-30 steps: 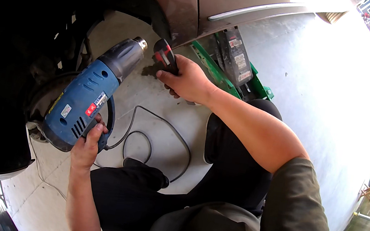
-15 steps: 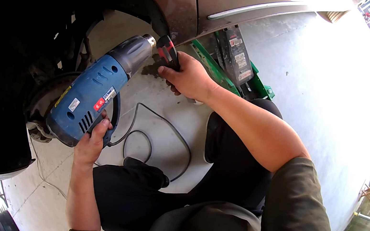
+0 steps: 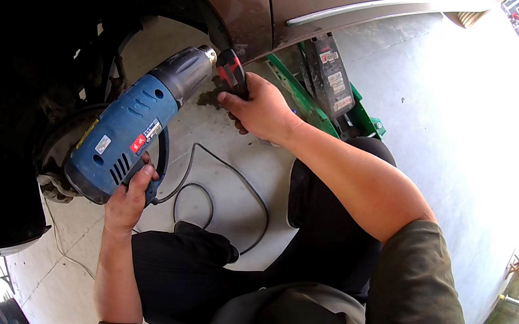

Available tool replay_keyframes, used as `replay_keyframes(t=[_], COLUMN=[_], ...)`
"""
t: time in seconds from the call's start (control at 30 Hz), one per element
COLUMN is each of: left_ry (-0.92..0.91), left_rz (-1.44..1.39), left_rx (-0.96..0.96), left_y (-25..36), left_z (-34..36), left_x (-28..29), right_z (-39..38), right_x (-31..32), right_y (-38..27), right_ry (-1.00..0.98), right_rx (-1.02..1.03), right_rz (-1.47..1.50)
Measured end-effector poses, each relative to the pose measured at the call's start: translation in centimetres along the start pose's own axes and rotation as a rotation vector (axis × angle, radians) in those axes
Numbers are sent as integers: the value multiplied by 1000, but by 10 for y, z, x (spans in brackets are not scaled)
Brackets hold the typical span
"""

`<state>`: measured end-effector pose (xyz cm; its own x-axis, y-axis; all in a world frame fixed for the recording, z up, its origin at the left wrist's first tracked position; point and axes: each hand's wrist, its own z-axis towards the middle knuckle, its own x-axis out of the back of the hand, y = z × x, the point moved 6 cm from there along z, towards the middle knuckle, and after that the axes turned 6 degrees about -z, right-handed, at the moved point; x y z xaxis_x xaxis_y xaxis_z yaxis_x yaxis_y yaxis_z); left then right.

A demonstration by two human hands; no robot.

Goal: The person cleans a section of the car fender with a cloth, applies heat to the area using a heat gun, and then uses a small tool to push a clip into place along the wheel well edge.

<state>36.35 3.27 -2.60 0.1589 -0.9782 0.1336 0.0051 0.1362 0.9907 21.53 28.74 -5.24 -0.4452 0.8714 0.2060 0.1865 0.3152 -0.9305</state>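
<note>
Watching remotely, I had the left hand (image 3: pixel 129 199) gripping the blue heat gun (image 3: pixel 123 130), its metal nozzle (image 3: pixel 208 53) just beside the red-and-black tool (image 3: pixel 230 70) clasped in my right hand (image 3: pixel 260 109). I judged the step as bringing tool and nozzle together; the next move seemed to need fingers kept clear. A lettered red label (image 3: pixel 140 142) marked the gun; pale labels (image 3: pixel 336 82), the green-framed jack (image 3: pixel 367 121).

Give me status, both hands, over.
Left hand gripping blue heat gun. Right hand holding black-and-red object. Nozzle beside it, contact unclear. Cord looped on floor.
</note>
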Motion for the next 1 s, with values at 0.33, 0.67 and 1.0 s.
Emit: replay_keyframes(t=[0.33,0.67,1.0], left_ry=[15,13,27], left_rz=[8,19,99], left_rx=[-2,50,34], left_y=[2,-9,-3], left_z=[-1,0,7], left_x=[-1,1,-7], right_z=[-7,0,-2], right_x=[1,1,2], right_y=[-10,-4,-4], right_ry=[-16,10,5], right_rx=[-28,11,9], right_rz=[-53,-25,-90])
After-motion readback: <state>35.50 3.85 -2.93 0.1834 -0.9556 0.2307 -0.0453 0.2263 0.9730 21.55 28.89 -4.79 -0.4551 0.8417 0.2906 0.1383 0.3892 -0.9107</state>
